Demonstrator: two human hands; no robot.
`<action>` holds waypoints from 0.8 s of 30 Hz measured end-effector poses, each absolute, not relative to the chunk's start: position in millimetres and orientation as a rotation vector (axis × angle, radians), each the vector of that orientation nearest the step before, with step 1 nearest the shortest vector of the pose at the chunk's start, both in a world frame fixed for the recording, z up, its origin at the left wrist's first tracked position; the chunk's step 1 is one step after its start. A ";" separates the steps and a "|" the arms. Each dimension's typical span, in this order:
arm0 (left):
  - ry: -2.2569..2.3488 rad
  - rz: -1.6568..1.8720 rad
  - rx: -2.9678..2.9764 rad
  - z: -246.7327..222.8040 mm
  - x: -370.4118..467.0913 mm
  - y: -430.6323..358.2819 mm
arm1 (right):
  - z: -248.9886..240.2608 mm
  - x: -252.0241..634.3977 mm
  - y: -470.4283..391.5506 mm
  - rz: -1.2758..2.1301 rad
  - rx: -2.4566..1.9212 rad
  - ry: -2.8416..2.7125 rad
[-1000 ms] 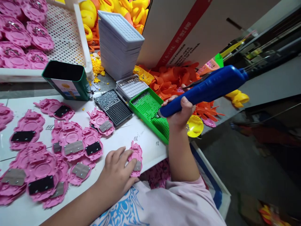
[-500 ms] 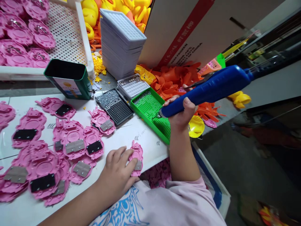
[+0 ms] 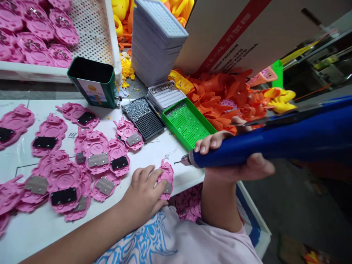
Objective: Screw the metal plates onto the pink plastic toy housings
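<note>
My right hand (image 3: 233, 161) is wrapped round a blue electric screwdriver (image 3: 264, 146) that points left, its thin bit just right of a pink plastic part (image 3: 166, 172). That part lies at the table's front edge, with a grey plate screwed or set on its lower end. Closed on its left side, my left hand (image 3: 145, 187) pins it with fingers and thumb. Beyond the screwdriver tip is a green tray (image 3: 189, 124) of small holes, many filled with tiny screws. Whether the bit carries a screw is too small to tell.
Several pink parts (image 3: 64, 183) with black or grey plates spread over the table's left. Behind stand a dark screw tray (image 3: 144, 119), a green tin (image 3: 93, 84), stacked white trays (image 3: 158, 47) and a white crate (image 3: 96, 36). Orange pieces (image 3: 220, 95) heap beside a carton (image 3: 233, 33).
The screwdriver in my right hand has left the green tray and come nearer, down toward the pink part. My left hand keeps its hold on the part. The whole view has shifted slightly.
</note>
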State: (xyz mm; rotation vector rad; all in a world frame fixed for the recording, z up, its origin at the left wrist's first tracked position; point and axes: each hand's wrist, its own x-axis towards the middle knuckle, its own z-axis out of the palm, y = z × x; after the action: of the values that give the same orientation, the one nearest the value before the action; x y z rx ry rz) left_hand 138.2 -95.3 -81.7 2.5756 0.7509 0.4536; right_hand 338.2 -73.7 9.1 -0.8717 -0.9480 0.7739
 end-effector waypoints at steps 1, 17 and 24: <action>0.758 0.464 2.569 -81.9 138.7 -95.4 | 6.1 333.1 -76.8 0.813 -0.862 -0.962; 0.733 0.413 2.561 -76.5 138.2 -94.5 | -12.8 321.3 -79.2 0.837 -0.796 -1.001; 0.733 0.402 2.561 -77.2 137.7 -94.7 | -14.6 321.8 -79.8 0.832 -0.786 -1.042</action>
State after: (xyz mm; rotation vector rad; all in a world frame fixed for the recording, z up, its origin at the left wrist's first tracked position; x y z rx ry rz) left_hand 137.7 -94.7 -77.2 2.5610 0.7331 0.4019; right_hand 321.8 -79.8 -14.6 -0.7859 -1.0421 0.8325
